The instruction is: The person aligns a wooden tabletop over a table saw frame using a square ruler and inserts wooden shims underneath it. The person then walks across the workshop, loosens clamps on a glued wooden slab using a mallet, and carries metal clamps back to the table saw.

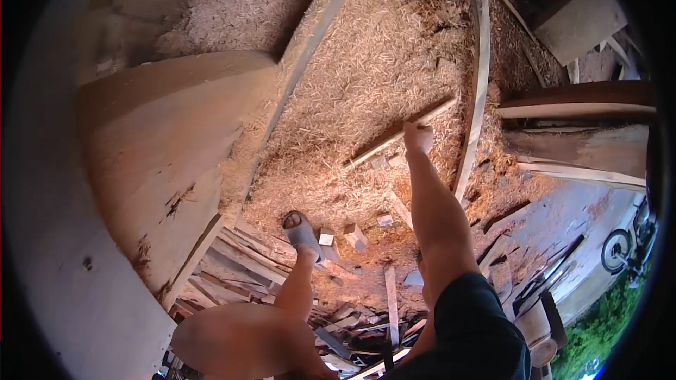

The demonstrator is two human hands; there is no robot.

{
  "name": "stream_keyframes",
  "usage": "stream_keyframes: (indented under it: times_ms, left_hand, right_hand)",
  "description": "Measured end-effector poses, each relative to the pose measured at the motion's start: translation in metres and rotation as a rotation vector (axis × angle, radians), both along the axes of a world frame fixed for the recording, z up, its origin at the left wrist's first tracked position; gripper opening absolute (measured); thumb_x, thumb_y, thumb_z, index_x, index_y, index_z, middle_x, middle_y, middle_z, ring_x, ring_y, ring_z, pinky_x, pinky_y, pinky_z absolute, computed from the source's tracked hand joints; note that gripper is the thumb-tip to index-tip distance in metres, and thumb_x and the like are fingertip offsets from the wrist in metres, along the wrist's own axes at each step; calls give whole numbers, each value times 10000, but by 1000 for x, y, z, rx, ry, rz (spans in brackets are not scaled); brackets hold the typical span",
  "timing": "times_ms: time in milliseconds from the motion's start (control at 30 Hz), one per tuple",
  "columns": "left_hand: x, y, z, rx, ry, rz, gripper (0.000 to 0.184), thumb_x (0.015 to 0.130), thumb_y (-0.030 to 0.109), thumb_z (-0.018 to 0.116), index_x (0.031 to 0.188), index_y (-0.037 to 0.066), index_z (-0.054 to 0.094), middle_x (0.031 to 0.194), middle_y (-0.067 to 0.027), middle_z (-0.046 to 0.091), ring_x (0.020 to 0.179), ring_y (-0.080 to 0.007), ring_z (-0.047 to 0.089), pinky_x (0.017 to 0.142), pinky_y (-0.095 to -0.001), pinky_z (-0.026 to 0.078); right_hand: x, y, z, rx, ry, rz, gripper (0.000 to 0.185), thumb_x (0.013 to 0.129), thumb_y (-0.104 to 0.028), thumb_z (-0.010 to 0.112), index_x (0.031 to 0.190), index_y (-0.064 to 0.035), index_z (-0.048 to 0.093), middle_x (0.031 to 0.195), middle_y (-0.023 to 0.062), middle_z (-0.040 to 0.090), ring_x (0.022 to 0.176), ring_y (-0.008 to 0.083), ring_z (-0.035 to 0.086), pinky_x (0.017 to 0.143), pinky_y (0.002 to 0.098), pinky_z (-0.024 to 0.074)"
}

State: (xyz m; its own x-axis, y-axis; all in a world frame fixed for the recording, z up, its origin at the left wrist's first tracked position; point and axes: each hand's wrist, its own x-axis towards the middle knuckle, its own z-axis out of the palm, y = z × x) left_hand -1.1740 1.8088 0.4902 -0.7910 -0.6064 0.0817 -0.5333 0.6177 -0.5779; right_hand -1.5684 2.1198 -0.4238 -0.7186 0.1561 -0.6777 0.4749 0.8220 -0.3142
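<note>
Since those fingers (410, 129) are bare, splinters look like the main worry
Right hand (420, 141) has them wrapped around a narrow wooden strip (380, 148), over or on the wood shavings (345, 63) (can't tell); left hand's out of frame. Strip's upper end is near the long board (482, 74), so a careless swing might snag it. Also, that open-toed sandal (301, 231) beside loose wood blocks (355, 237) could mean a stubbed toe.
</note>
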Motion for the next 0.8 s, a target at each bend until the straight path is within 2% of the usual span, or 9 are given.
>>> stream_keyframes:
  times_ms: [67,100,133,233,267,367,567,733,800]
  left_hand:
    - [2,-5,-4,16,38,8,582,921,253,634,1348,-65,399,1356,-354,380,1200,-418,506,915,-506,496]
    - [5,-6,-5,25,56,10,577,923,250,633,1344,-70,402,1354,-356,380,1200,-418,507,914,-504,497]
    - [6,-7,-9,34,70,6,573,924,247,631,1341,-75,405,1352,-358,381,1199,-417,507,913,-502,498]
    - [4,-14,-36,109,25,-93,657,932,266,640,1383,-91,323,1328,-302,436,1190,-380,518,935,-456,498]
    - [-47,-4,-69,220,264,-79,883,797,436,758,1507,175,304,1482,-160,419,1229,-371,543,947,-452,494]
    - [-60,-3,-99,345,492,112,735,872,331,701,1409,-65,392,1437,-210,437,1338,-309,403,1136,-405,274]
    - [-129,17,-96,477,604,2,718,721,257,804,1335,16,520,1391,-176,502,1294,-350,451,1093,-424,342]
    - [-113,14,-81,626,763,-10,697,749,372,775,1310,31,543,1376,-186,506,1293,-365,435,1074,-482,350]
    - [-91,22,-81,599,808,-101,630,779,300,758,1299,13,550,1410,-175,478,1302,-371,427,1079,-474,345]
  right_hand:
    - [5,27,-2,-353,48,-225,422,772,-292,721,1074,-20,606,890,100,632,779,209,606,680,350,541]
    - [3,12,56,-507,0,-363,358,848,-269,667,1099,-22,602,829,132,649,746,194,633,639,338,530]
    - [1,10,79,-654,-7,-377,279,903,-185,606,1127,-21,581,816,92,631,716,138,602,605,304,539]
    - [-7,2,185,-771,-23,-298,260,922,-142,586,1138,1,565,897,110,641,780,172,622,657,321,564]
    - [-11,-3,221,-814,-54,-300,259,925,-127,588,1152,-4,560,942,114,642,819,178,626,674,324,563]
    - [-24,-13,347,-873,-31,-257,278,914,-118,594,1149,25,556,937,126,644,818,191,634,670,329,575]
    - [6,-50,574,-1004,-286,-98,255,910,-183,645,1097,-15,608,932,87,641,816,171,626,696,331,558]
    - [87,-75,698,-1035,-120,12,233,911,-194,648,1053,-13,610,910,81,635,817,168,627,662,327,556]
    - [113,-76,727,-1059,25,-52,194,925,-191,627,1013,-21,602,806,75,627,684,160,615,575,312,527]
